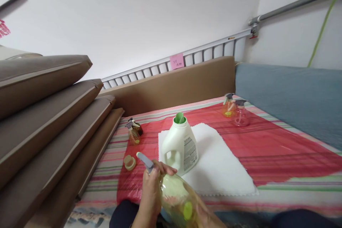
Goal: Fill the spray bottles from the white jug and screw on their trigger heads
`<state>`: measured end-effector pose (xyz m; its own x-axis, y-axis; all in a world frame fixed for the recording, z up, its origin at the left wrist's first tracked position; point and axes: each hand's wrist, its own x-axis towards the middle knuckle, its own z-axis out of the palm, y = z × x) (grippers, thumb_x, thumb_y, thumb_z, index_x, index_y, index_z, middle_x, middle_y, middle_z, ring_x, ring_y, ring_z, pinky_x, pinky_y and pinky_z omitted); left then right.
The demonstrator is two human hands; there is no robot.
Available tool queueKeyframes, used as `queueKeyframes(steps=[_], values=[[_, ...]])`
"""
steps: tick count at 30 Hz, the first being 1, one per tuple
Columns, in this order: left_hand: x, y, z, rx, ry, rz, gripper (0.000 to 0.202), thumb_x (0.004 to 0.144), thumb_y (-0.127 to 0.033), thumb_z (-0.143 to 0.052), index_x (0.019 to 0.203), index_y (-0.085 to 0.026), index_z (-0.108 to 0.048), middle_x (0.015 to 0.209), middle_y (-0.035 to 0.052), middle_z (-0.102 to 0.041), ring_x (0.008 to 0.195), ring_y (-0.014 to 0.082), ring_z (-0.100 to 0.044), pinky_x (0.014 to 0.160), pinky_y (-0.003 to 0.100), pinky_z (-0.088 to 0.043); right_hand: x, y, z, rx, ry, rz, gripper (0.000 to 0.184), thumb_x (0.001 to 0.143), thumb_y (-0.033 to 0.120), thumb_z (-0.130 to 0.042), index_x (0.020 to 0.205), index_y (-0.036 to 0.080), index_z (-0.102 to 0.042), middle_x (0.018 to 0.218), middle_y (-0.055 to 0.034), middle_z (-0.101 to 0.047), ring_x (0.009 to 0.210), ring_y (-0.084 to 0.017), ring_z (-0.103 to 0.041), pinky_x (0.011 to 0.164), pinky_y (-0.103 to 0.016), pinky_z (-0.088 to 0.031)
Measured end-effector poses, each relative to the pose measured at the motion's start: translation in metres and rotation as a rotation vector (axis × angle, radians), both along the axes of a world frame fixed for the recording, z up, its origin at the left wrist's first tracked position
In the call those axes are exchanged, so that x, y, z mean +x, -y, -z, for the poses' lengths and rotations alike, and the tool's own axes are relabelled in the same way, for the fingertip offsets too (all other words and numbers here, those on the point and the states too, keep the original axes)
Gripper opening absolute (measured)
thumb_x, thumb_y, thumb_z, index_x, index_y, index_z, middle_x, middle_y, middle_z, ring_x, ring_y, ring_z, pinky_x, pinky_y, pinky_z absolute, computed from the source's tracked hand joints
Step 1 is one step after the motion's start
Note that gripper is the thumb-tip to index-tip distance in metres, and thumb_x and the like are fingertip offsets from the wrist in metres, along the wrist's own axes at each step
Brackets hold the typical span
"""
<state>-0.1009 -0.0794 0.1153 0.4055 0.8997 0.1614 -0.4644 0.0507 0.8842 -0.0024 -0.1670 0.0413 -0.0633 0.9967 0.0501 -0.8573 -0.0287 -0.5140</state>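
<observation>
A see-through yellow spray bottle (175, 192) is tilted in front of me, its grey nozzle pointing up and left. Closed round its neck, just under the spray head, is my left hand (153, 185). My right hand (207, 217) grips the lower body of the bottle near the bottom of the view, partly cut off by the edge. Right behind them stands a white detergent jug (180, 146) with a green spout in its open mouth. It rests on a white cloth (221, 164), and a round pale cap (129, 162) lies to the left.
Two small spray bottles (134, 133) stand at the left, and an orange one (228, 105) and a pink one (241, 114) at the right. A red sheet (262, 142) covers the striped cloth. Stacked brown cushions (53, 114) rise on the left; a blue-grey padded side (288, 96) bounds the right.
</observation>
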Motion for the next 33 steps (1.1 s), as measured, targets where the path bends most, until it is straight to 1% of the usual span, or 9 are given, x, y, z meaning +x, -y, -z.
queueKeyframes(steps=[2,6,9,14,17,23,26,29,33], values=[[0.001,0.0,-0.004,-0.011,0.02,0.02,0.029,0.073,-0.042,-0.063,0.061,-0.018,-0.052,0.059,0.003,-0.064,0.072,0.0245,-0.064,0.076,0.036,-0.045,0.0,0.001,0.004,-0.016,-0.005,0.015,0.071,0.05,0.054,-0.083,0.112,0.025,-0.064,0.117,-0.0049,-0.064,0.107,-0.027,-0.058,0.098,-0.043,-0.042],[0.005,0.005,-0.009,-0.031,-0.004,0.117,0.029,0.073,-0.042,-0.062,0.062,-0.018,-0.052,0.059,0.0045,-0.064,0.074,0.0257,-0.064,0.076,0.037,-0.045,-0.002,0.001,0.006,-0.071,-0.063,-0.188,0.061,0.069,0.071,-0.058,0.097,0.018,-0.071,0.102,-0.0108,-0.07,0.097,-0.025,-0.063,0.091,-0.04,-0.048],[0.006,0.007,-0.006,-0.047,0.0,0.089,0.032,0.072,-0.045,-0.062,0.06,-0.018,-0.051,0.057,0.0052,-0.065,0.071,0.0262,-0.064,0.073,0.037,-0.045,-0.002,-0.001,0.004,-0.081,-0.108,-0.225,0.064,0.072,0.073,-0.052,0.097,0.017,-0.071,0.095,-0.0111,-0.071,0.093,-0.026,-0.064,0.088,-0.041,-0.05],[0.003,0.002,-0.001,0.012,-0.042,-0.025,0.028,0.073,-0.042,-0.062,0.062,-0.018,-0.051,0.06,0.0036,-0.065,0.071,0.0243,-0.064,0.076,0.037,-0.045,0.003,-0.001,-0.004,-0.068,-0.006,-0.157,0.065,0.064,0.064,-0.069,0.112,0.02,-0.063,0.1,-0.0085,-0.07,0.093,-0.025,-0.064,0.089,-0.041,-0.048],[0.002,0.002,-0.003,0.05,-0.059,-0.001,0.026,0.075,-0.041,-0.06,0.063,-0.019,-0.052,0.061,0.0042,-0.065,0.073,0.0247,-0.064,0.077,0.037,-0.045,0.004,0.002,-0.005,-0.061,0.015,-0.129,0.074,0.053,0.053,-0.082,0.117,0.022,-0.059,0.106,-0.008,-0.067,0.092,-0.025,-0.064,0.091,-0.041,-0.047],[0.006,0.005,-0.001,0.065,-0.079,0.033,0.031,0.076,-0.044,-0.057,0.061,-0.018,-0.052,0.058,0.0052,-0.063,0.072,0.0257,-0.064,0.075,0.038,-0.045,0.0,0.001,-0.004,-0.065,-0.037,-0.273,0.07,0.07,0.073,-0.053,0.104,0.014,-0.067,0.097,-0.0136,-0.069,0.086,-0.026,-0.065,0.085,-0.044,-0.05],[0.005,0.003,0.003,0.044,-0.095,-0.033,0.031,0.075,-0.045,-0.058,0.06,-0.019,-0.052,0.059,0.0044,-0.064,0.071,0.0255,-0.065,0.075,0.038,-0.046,0.002,-0.001,-0.001,-0.007,0.005,-0.272,0.074,0.068,0.072,-0.058,0.118,0.018,-0.058,0.107,-0.013,-0.066,0.098,-0.028,-0.061,0.087,-0.045,-0.049],[0.003,0.002,0.003,0.073,-0.123,-0.028,0.031,0.075,-0.046,-0.057,0.059,-0.02,-0.051,0.058,0.0049,-0.064,0.072,0.0272,-0.064,0.074,0.039,-0.046,0.004,0.0,0.004,0.073,0.066,-0.174,0.08,0.06,0.06,-0.075,0.126,0.022,-0.051,0.11,-0.0114,-0.064,0.105,-0.03,-0.058,0.09,-0.046,-0.046],[0.002,0.006,0.0,0.12,-0.155,0.057,0.031,0.078,-0.046,-0.054,0.062,-0.02,-0.053,0.06,0.007,-0.066,0.075,0.028,-0.064,0.074,0.039,-0.046,0.003,0.006,0.002,-0.001,0.015,-0.222,0.069,0.068,0.064,-0.066,0.117,0.016,-0.06,0.101,-0.013,-0.068,0.099,-0.031,-0.061,0.086,-0.046,-0.048]])
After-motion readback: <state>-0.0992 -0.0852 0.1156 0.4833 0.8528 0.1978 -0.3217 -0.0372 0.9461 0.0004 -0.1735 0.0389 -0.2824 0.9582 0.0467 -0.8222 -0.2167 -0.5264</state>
